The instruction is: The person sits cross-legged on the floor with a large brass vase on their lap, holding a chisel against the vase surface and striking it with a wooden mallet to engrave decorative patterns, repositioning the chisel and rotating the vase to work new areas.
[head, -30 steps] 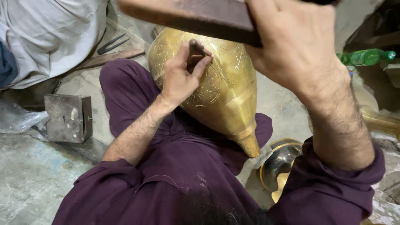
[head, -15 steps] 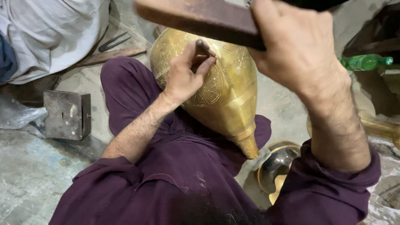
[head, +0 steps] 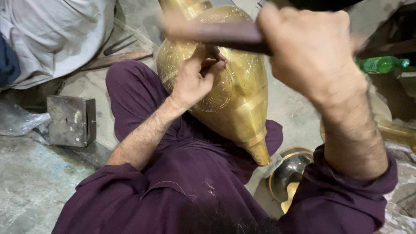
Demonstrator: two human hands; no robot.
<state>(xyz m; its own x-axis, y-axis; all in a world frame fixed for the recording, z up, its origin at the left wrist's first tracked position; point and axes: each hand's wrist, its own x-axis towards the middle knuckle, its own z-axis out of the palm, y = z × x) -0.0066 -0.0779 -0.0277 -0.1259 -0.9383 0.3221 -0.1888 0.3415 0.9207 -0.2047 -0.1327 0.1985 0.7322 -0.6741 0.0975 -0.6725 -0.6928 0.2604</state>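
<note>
Brass vessel [head: 234, 86], engraved and tapering to a point, lies across the person's lap in purple cloth. Left hand [head: 193, 80] rests on its upper flank, fingers pinched around a small dark punch [head: 212, 54]. Right hand [head: 310, 47], above the vessel, fingers wrapped tight round a motion-blurred hammer [head: 216, 32]. Grey metal block [head: 71, 120] sits left of the vessel on the floor; green bottle [head: 381, 64] to its right.

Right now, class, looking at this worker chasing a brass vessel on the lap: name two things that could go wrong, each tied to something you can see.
1. The blurred wooden mallet in the right hand swings close above the left hand, whose fingers pinch a small punch; a miss could hit them.
2. The engraved, cone-shaped golden brass vessel rests only on the purple-clothed lap; it might slip and spoil the pattern.
</note>
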